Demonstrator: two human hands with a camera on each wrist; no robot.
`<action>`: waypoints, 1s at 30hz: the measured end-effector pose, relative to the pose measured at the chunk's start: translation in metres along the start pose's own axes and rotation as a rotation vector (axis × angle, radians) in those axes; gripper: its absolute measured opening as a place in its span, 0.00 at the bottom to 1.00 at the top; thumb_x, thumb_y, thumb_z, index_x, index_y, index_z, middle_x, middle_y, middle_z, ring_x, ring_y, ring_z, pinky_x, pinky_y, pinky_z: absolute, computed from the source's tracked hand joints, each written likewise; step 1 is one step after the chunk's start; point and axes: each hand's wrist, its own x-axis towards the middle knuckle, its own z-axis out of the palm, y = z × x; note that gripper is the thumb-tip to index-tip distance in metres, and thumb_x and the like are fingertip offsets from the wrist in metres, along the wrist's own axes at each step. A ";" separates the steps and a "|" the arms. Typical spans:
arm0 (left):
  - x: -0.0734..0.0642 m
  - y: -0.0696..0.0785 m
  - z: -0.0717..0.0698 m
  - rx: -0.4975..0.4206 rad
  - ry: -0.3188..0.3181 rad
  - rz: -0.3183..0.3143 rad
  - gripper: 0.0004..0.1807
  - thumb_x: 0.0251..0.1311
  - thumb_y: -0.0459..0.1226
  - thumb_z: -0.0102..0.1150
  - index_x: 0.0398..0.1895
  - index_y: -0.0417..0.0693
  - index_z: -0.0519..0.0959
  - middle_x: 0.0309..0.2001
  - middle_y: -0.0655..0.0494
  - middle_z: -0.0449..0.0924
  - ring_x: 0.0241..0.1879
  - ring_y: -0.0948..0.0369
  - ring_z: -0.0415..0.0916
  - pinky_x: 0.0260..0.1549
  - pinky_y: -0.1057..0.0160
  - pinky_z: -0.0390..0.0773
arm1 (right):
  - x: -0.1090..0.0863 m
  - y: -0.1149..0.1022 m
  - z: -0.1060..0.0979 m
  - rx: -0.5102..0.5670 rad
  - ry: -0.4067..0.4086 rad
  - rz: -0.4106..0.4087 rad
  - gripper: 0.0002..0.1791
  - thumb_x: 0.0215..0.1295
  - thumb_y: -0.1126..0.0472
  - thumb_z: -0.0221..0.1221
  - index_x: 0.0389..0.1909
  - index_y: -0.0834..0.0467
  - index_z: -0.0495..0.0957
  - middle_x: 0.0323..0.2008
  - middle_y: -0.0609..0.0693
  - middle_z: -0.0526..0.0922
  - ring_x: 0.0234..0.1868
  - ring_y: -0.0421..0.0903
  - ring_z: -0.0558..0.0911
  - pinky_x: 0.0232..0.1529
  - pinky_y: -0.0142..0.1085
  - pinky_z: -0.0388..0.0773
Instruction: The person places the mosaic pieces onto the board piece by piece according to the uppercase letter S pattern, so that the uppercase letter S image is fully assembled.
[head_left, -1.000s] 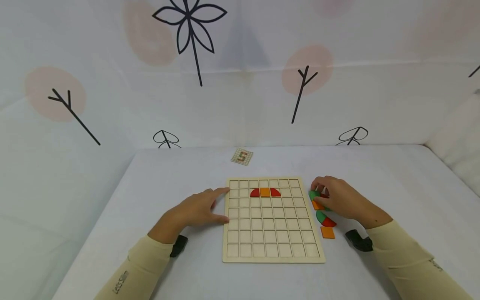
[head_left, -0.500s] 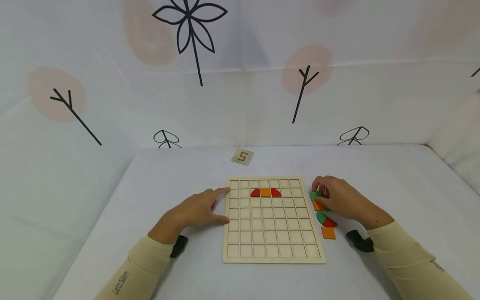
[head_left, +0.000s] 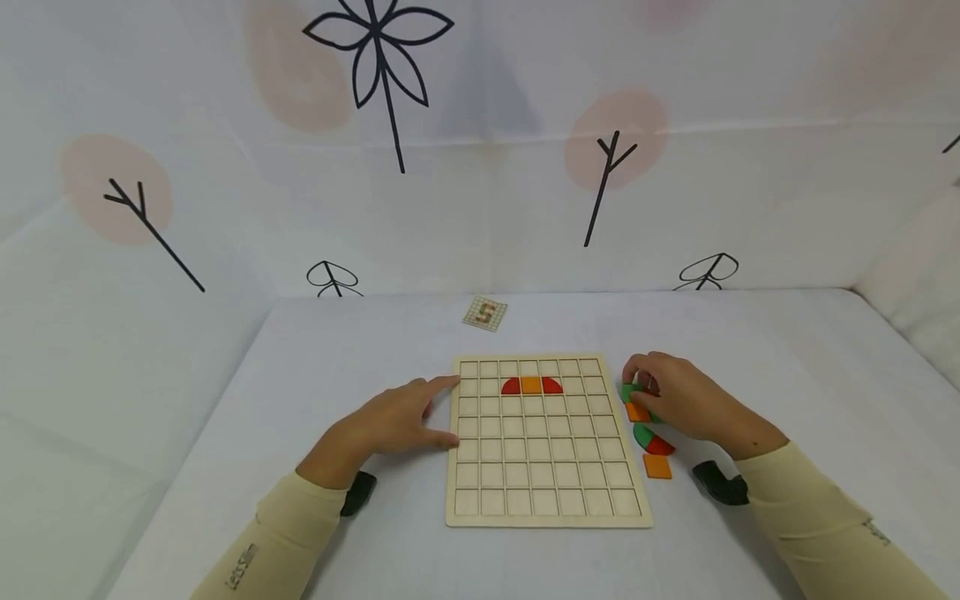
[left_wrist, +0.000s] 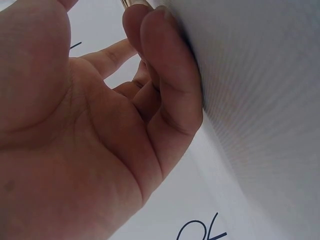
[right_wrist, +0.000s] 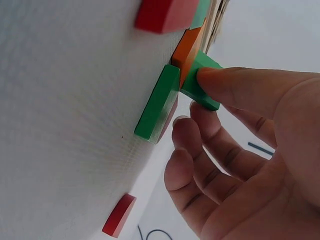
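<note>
A pale wooden grid board (head_left: pixel 522 450) lies on the white table. In its second row sit two red rounded tiles (head_left: pixel 511 386) with an orange square tile (head_left: pixel 531 385) between them. My left hand (head_left: pixel 393 417) rests at the board's left edge, index finger and thumb spread along it; its other fingers curl under in the left wrist view. Beyond the right edge, my right hand (head_left: pixel 678 396) pinches a green tile (right_wrist: pixel 202 82) between thumb and fingertip. Right by it lie an orange tile (right_wrist: pixel 188 47) and another green tile (right_wrist: pixel 159 105).
Nearer me, right of the board, are a green rounded tile (head_left: pixel 642 437), a red rounded tile (head_left: pixel 661 446) and an orange square (head_left: pixel 657 467). A small pattern card (head_left: pixel 485 313) lies behind the board. A printed cloth (head_left: pixel 480 208) hangs at the back.
</note>
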 end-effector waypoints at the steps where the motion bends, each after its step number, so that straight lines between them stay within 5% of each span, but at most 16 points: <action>1: 0.000 0.000 0.000 0.000 0.000 -0.001 0.49 0.51 0.59 0.72 0.77 0.67 0.59 0.34 0.56 0.70 0.31 0.61 0.67 0.30 0.61 0.66 | 0.000 0.000 0.000 0.001 0.004 -0.003 0.07 0.63 0.68 0.64 0.40 0.57 0.78 0.27 0.48 0.73 0.30 0.44 0.71 0.28 0.32 0.69; 30: 0.000 -0.002 0.002 -0.003 0.005 0.004 0.49 0.51 0.58 0.72 0.76 0.67 0.60 0.34 0.56 0.70 0.30 0.61 0.67 0.30 0.61 0.66 | -0.005 -0.015 -0.005 0.030 0.051 -0.035 0.07 0.64 0.69 0.64 0.40 0.56 0.79 0.30 0.47 0.75 0.33 0.44 0.72 0.31 0.31 0.73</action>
